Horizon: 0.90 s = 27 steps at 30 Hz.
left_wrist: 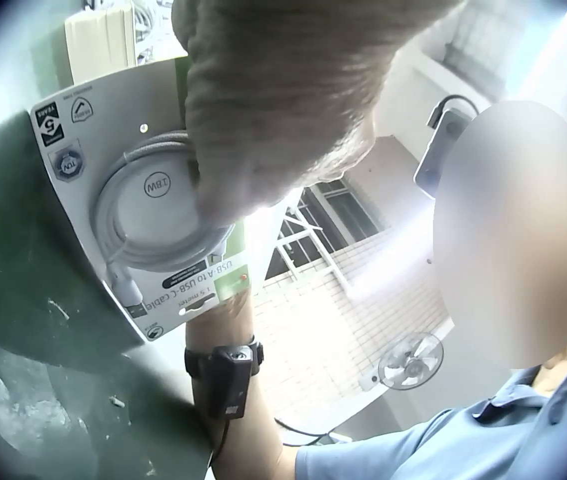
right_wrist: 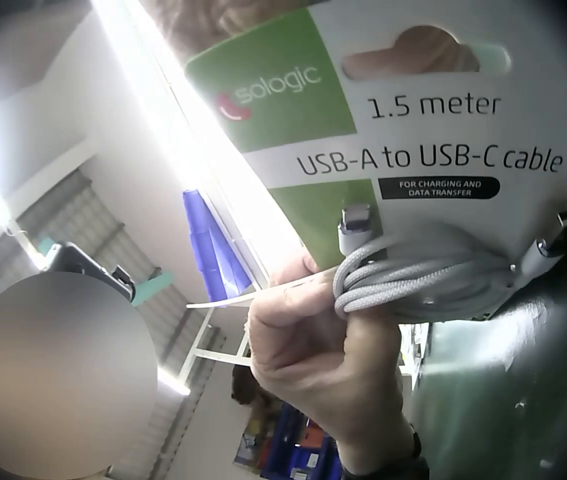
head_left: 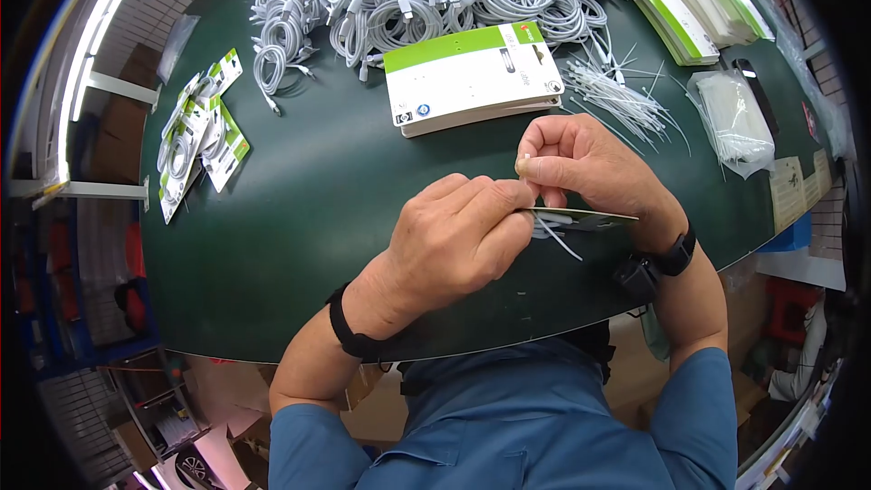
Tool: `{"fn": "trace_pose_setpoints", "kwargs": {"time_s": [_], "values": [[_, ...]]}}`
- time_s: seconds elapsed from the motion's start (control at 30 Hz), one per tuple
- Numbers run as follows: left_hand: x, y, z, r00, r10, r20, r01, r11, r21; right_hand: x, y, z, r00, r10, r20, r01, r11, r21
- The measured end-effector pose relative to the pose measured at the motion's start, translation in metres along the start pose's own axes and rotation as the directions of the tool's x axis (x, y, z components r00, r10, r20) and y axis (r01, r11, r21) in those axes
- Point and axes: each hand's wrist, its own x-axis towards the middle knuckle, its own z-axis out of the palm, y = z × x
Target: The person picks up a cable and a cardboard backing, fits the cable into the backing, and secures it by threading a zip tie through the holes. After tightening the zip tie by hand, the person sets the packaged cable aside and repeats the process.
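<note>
My left hand [head_left: 467, 231] grips the edge of a white and green packaging card [right_wrist: 434, 135] printed "USB-A to USB-C cable". The card is seen almost edge-on in the head view. Against its printed face lies a coiled light-grey USB cable [right_wrist: 414, 280], both plugs showing, and the left thumb and fingers hold card and coil together. A thin white strip, like a cable tie [head_left: 564, 246], sticks out below the card. On the far side of the card, my right hand [head_left: 594, 161] pinches a small white end between thumb and forefinger.
Beyond the hands stands a stack of packaging cards [head_left: 472, 77], with a heap of coiled cables [head_left: 399, 0] behind it. Loose white cable ties [head_left: 626, 100] and a bag of ties [head_left: 733, 118] lie to the right. Carded cables [head_left: 218, 141] lie at the left; more card stacks [head_left: 671, 23] sit back right.
</note>
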Motion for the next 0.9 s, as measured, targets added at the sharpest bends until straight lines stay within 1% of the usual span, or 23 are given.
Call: {"fn": "trace_pose_setpoints", "kwargs": {"time_s": [0.1,0.13,0.2,0.23,0.33,0.37,0.4,0.47,0.5,0.53,0.6,0.7,0.73,0.8,0.9], "values": [[0.001,-0.004,0.002,0.999,-0.03,-0.021,0.029,0.999,-0.034,0.003,0.0,-0.004,0.999,-0.004,0.031,0.006,0.997,-0.074],[0.002,-0.004,0.002,0.999,-0.042,-0.033,0.04,0.998,-0.048,0.003,-0.001,-0.003,1.0,0.004,0.012,-0.003,0.998,-0.068],[0.0,-0.004,-0.004,0.991,-0.132,-0.001,0.131,0.989,-0.073,0.003,-0.006,-0.002,1.0,0.018,-0.023,-0.019,0.998,-0.056],[-0.001,-0.005,-0.005,0.984,-0.175,0.009,0.175,0.981,-0.086,0.001,-0.007,-0.007,0.999,0.002,-0.039,-0.003,0.999,-0.035],[0.0,-0.004,-0.014,0.942,-0.329,0.063,0.335,0.93,-0.152,-0.006,-0.016,-0.018,0.964,-0.149,-0.221,0.128,0.986,-0.105],[0.001,-0.003,-0.016,0.922,-0.38,0.08,0.388,0.905,-0.176,-0.012,-0.022,-0.021,0.953,-0.183,-0.242,0.169,0.982,-0.08],[0.001,-0.002,-0.017,0.898,-0.428,0.098,0.44,0.876,-0.201,-0.016,-0.027,-0.022,0.935,-0.261,-0.241,0.219,0.957,-0.189],[0.001,-0.002,-0.016,0.849,-0.509,0.14,0.528,0.82,-0.218,-0.025,-0.036,-0.019,0.888,-0.411,-0.209,0.307,0.865,-0.396],[0.001,-0.002,-0.015,0.82,-0.548,0.164,0.572,0.789,-0.226,-0.028,-0.039,-0.009,0.872,-0.454,-0.18,0.345,0.833,-0.432],[0.001,-0.003,-0.015,0.796,-0.578,0.181,0.606,0.759,-0.238,-0.028,-0.042,0.002,0.855,-0.506,-0.111,0.356,0.73,-0.584],[0.001,-0.004,-0.014,0.745,-0.627,0.226,0.667,0.699,-0.259,-0.024,-0.045,0.024,0.818,-0.573,0.046,0.362,0.451,-0.815],[0.001,-0.006,-0.012,0.68,-0.676,0.282,0.732,0.611,-0.301,-0.015,-0.03,0.04,0.768,-0.633,0.099,0.35,0.284,-0.893],[0.001,-0.007,-0.012,0.657,-0.689,0.305,0.753,0.58,-0.31,-0.013,-0.027,0.039,0.759,-0.642,0.109,0.37,0.288,-0.883],[0.0,-0.009,-0.012,0.655,-0.686,0.318,0.754,0.558,-0.347,-0.007,-0.022,0.037,0.739,-0.662,0.126,0.411,0.294,-0.863],[0.0,-0.01,-0.01,0.655,-0.682,0.326,0.753,0.552,-0.359,-0.002,-0.016,0.039,0.727,-0.679,0.098,0.393,0.295,-0.871]]}}
